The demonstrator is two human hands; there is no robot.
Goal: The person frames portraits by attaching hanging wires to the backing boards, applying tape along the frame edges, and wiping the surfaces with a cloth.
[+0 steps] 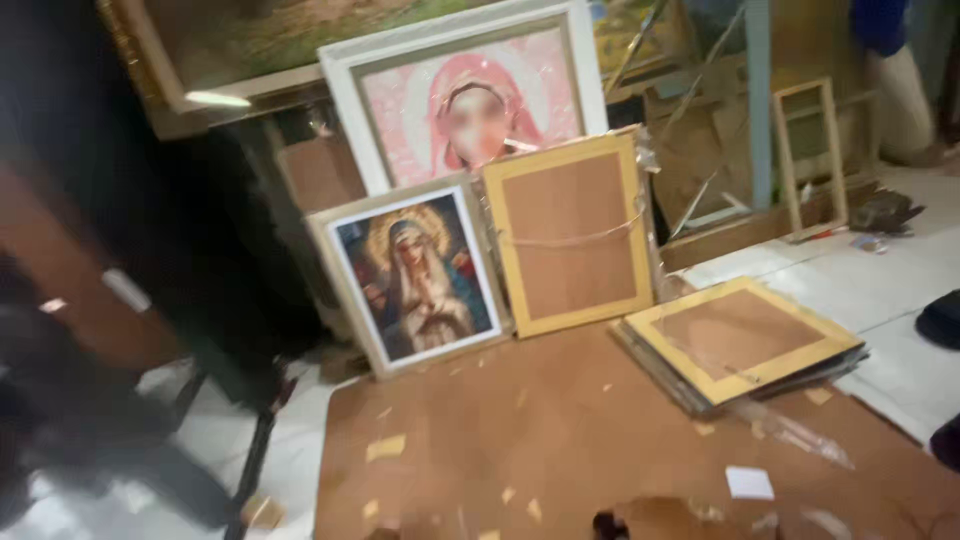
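No hand or finger is in view, so finger state and positions relative to the fingers cannot be determined. A framed portrait (418, 278) and a reversed yellow frame (572, 235) lean upright against a larger white-framed picture (470, 95), apparently for support. More frames (740, 340) lie stacked flat on the brown board (560, 440).

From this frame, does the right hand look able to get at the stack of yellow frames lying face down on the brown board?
Probably yes, but neither hand is in view. The stack of yellow frames lies at the right of the brown board with nothing on top and only paper scraps on its near side.
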